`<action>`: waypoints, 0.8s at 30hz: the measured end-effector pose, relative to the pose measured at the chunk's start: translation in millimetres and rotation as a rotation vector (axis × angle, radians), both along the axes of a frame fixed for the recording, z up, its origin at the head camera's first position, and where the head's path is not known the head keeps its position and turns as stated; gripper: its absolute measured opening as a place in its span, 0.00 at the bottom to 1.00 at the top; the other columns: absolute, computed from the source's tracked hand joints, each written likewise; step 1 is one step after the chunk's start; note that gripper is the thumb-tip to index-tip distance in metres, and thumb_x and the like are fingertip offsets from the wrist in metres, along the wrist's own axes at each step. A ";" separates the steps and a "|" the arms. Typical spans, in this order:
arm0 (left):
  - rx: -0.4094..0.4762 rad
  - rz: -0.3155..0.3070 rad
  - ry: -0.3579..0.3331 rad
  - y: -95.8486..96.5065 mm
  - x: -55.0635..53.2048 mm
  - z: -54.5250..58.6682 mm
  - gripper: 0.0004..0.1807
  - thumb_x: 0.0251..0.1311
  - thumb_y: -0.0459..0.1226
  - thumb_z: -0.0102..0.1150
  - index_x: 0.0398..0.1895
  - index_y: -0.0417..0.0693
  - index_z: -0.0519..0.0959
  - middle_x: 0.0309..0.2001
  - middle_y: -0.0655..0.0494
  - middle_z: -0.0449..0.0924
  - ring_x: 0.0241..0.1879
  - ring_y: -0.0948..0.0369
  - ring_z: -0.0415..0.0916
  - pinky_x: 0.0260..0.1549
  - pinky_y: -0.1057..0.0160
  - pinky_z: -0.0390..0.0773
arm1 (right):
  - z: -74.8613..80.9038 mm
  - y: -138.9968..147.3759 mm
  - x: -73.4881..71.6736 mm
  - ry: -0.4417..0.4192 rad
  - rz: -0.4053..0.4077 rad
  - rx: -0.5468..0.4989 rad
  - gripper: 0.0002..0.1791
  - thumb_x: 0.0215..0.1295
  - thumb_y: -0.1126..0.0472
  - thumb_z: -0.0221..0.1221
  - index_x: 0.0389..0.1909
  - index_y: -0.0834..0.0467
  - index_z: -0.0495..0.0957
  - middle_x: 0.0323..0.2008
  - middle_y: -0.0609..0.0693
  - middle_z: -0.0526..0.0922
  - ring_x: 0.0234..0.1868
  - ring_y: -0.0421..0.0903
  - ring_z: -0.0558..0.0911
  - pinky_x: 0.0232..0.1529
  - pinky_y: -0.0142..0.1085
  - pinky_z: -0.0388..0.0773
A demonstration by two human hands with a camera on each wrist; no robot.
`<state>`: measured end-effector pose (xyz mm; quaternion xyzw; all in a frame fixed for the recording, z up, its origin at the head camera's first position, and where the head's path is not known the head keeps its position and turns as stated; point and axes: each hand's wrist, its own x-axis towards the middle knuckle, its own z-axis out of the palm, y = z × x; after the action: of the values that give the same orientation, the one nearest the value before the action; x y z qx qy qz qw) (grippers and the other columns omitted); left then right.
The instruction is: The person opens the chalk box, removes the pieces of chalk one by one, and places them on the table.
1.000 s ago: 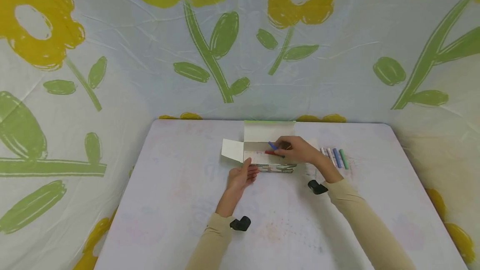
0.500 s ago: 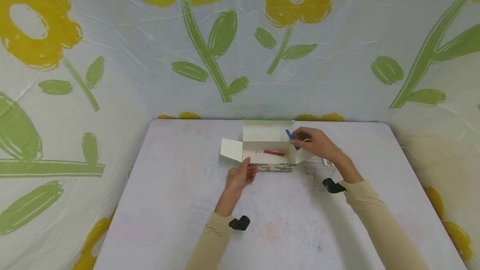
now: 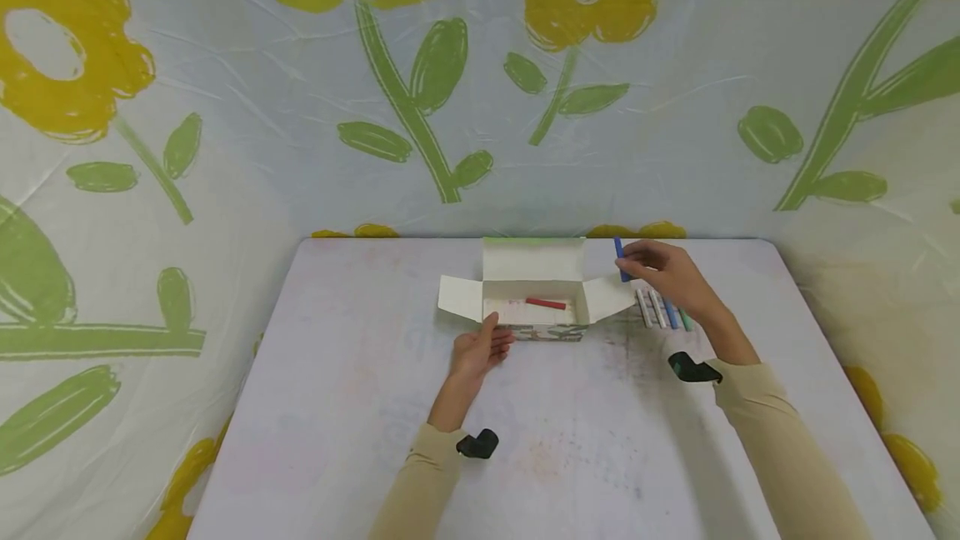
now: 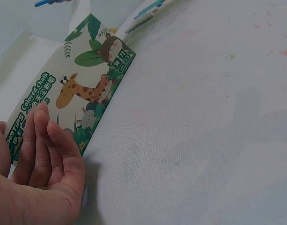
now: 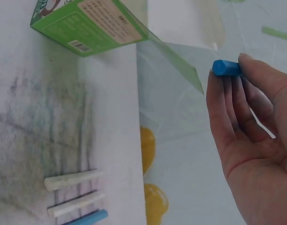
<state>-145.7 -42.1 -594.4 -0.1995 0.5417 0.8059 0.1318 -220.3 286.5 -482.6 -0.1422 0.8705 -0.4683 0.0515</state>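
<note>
An open cardboard box labelled "colored chalk" stands on the table, its lid and side flaps spread. A red chalk stick lies inside. My left hand holds the box at its front left corner, thumb at the top edge. In the left wrist view, its fingers lie against the printed front. My right hand pinches a blue chalk stick between thumb and fingertips, raised beyond the right flap. The right wrist view shows the end of that blue chalk.
Right of the box, two white chalk sticks, another blue chalk stick and a green chalk stick lie in a row, close below my right hand. The white table bears chalk smudges. A flower-printed cloth rises behind.
My right hand has lifted the blue chalk out of the box and carried it right, past the right flap. The red chalk has stayed inside. My left hand has kept its place at the box.
</note>
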 end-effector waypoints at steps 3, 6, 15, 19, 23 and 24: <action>-0.003 0.002 0.001 -0.1 0.3 0.7 0.30 0.70 0.53 0.62 0.43 0.28 0.85 0.33 0.48 0.88 0.29 0.65 0.81 0.31 0.71 0.81 | -3.0 9.0 1.9 -0.020 -0.037 -0.016 0.23 0.77 0.54 0.60 0.62 0.67 0.75 0.54 0.65 0.82 0.46 0.37 0.84 0.44 0.23 0.79; -0.004 0.005 0.000 0.2 0.4 0.7 0.30 0.71 0.53 0.62 0.43 0.27 0.85 0.33 0.48 0.88 0.29 0.65 0.81 0.31 0.71 0.81 | -7.8 17.1 3.9 -0.023 -0.064 0.000 0.24 0.77 0.53 0.59 0.63 0.67 0.74 0.55 0.65 0.81 0.46 0.38 0.83 0.44 0.22 0.78; 0.000 -0.002 -0.002 -0.1 0.7 1.5 0.30 0.71 0.53 0.62 0.43 0.28 0.85 0.33 0.49 0.88 0.30 0.64 0.82 0.32 0.70 0.81 | -36.0 36.1 11.9 -0.069 -0.118 0.066 0.28 0.78 0.49 0.58 0.65 0.66 0.73 0.55 0.66 0.82 0.45 0.38 0.84 0.49 0.35 0.81; 0.004 -0.004 0.002 -0.4 0.7 2.3 0.29 0.71 0.52 0.62 0.43 0.28 0.85 0.33 0.50 0.88 0.30 0.65 0.81 0.31 0.70 0.81 | -47.9 37.3 16.6 -0.091 -0.135 0.076 0.29 0.77 0.48 0.58 0.65 0.67 0.74 0.56 0.67 0.81 0.44 0.30 0.81 0.53 0.48 0.81; 0.007 -0.004 0.000 -0.9 0.3 2.6 0.28 0.71 0.52 0.62 0.42 0.29 0.85 0.32 0.50 0.88 0.29 0.64 0.81 0.31 0.70 0.81 | -57.7 34.4 19.4 -0.079 -0.144 0.075 0.27 0.77 0.50 0.58 0.62 0.68 0.76 0.53 0.67 0.83 0.42 0.29 0.78 0.47 0.38 0.81; 0.007 -0.003 -0.001 -1.0 0.1 2.5 0.28 0.71 0.52 0.62 0.41 0.29 0.85 0.32 0.50 0.88 0.29 0.64 0.82 0.31 0.70 0.82 | -60.2 33.3 19.6 -0.072 -0.147 0.076 0.26 0.77 0.51 0.59 0.61 0.69 0.76 0.51 0.67 0.83 0.42 0.31 0.79 0.44 0.34 0.80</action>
<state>-145.6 -43.1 -592.0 -0.1986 0.5391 0.8074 0.1341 -200.7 319.8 -542.8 -0.0588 0.8933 -0.4423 0.0536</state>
